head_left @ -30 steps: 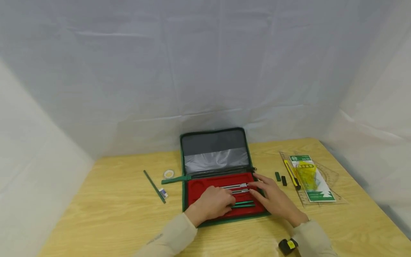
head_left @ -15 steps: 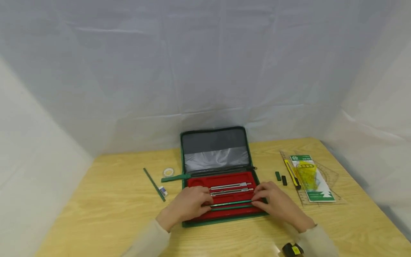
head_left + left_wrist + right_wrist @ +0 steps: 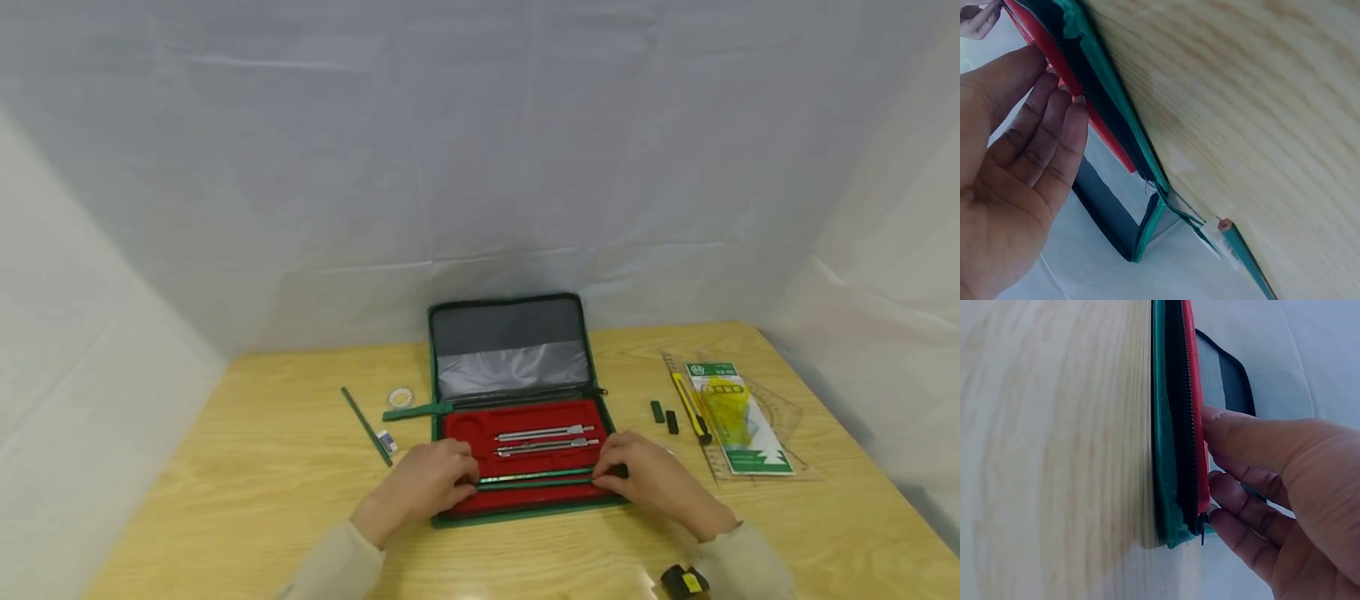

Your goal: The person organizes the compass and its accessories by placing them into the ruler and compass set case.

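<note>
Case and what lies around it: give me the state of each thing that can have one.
Case, open.
Lid, raised.
Zip, undone.
Strap, unfastened, sticking out left.
Compasses, in the tray, legs closed.
Paired pencils, side by side between left hand and right hand.
Loose pencil, lying flat.
Cutter, lying flat, blade too small to tell.
Packet, lying flat, sealed or not unclear.

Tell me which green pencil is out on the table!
The pencil beside the eraser, left of the case; the other two pencils are at the red tray.
</note>
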Demonstrator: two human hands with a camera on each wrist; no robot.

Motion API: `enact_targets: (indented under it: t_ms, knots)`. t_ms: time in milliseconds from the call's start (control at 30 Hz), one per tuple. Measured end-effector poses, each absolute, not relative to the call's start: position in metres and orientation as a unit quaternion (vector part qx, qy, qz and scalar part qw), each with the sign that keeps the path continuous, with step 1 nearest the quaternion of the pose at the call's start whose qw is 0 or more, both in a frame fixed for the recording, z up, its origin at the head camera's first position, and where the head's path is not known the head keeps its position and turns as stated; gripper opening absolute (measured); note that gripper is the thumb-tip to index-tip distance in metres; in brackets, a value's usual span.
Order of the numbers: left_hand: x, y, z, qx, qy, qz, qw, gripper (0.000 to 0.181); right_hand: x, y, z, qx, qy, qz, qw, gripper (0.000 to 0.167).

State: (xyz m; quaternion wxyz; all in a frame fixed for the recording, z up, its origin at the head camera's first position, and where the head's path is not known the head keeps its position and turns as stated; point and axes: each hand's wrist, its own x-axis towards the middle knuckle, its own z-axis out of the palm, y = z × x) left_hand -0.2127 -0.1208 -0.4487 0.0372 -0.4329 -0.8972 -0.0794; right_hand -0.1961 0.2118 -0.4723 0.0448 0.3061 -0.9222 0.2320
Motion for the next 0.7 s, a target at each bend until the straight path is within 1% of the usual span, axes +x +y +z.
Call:
enact_targets:
  t_ms: [167, 300, 433, 700]
  knots:
    - [-0.2134, -0.1222, -0.4529, -0.426, -0.898, -0.095, 0.047, 0.010, -0.1982, 0.2073, -0.4740, 0.285, -0.932, 0.216, 0.057, 0.013]
    - [-0.2131, -0.1227, -0.4508, -0.420, -0.901, -0.100, 0.037, 0.011, -0.1994, 0.2053, -0.4730, 0.275, -0.937, 0.206, 0.061, 0.016]
    - [-0.2126, -0.1227, -0.4480, -0.414, -0.905, -0.094, 0.026, 0.010, -0.1995, 0.2043, -0.4713, 0.268, -0.939, 0.211, 0.049, 0.016]
    - [-0.2137, -0.1207, -0.4489, -0.414, -0.906, -0.080, 0.026, 0.009, -0.1995, 0.2009, -0.4672, 0.269, -0.938, 0.219, 0.018, 0.013]
